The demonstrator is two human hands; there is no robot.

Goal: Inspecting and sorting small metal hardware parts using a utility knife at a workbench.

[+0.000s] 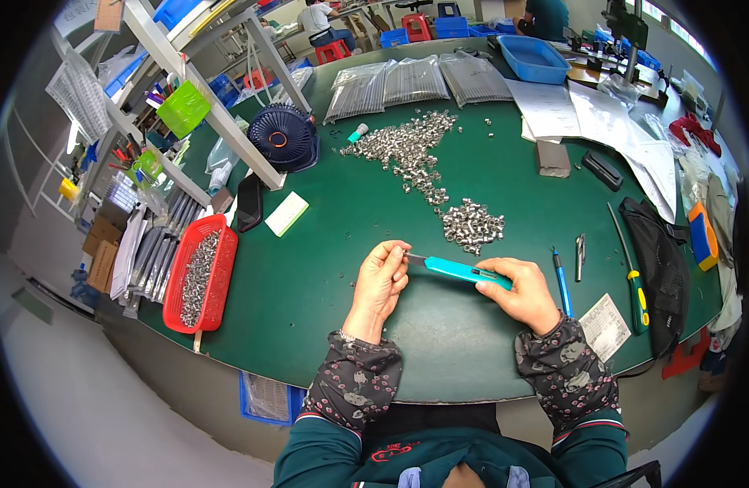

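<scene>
My right hand [525,294] is closed around a teal utility knife [455,269], its blade out and pointing left. Thumb and forefinger of my left hand [378,285] pinch a small metal part at the blade's tip; the fingers mostly cover it. Just beyond my hands lies a small heap of short metal sleeves [472,226] on the green tabletop [325,276]. A larger, spread-out heap of similar sleeves [399,145] reaches farther back. At the left, a red plastic basket [224,272] holds many small metal pieces.
A dark blue fan [283,137], a black phone [249,203] and a notepad [286,213] sit at the left. On the right lie a blue pen [562,281], a yellow-green-handled tool [638,297] and a black bag [659,268]. Bagged rods [415,81] line the back.
</scene>
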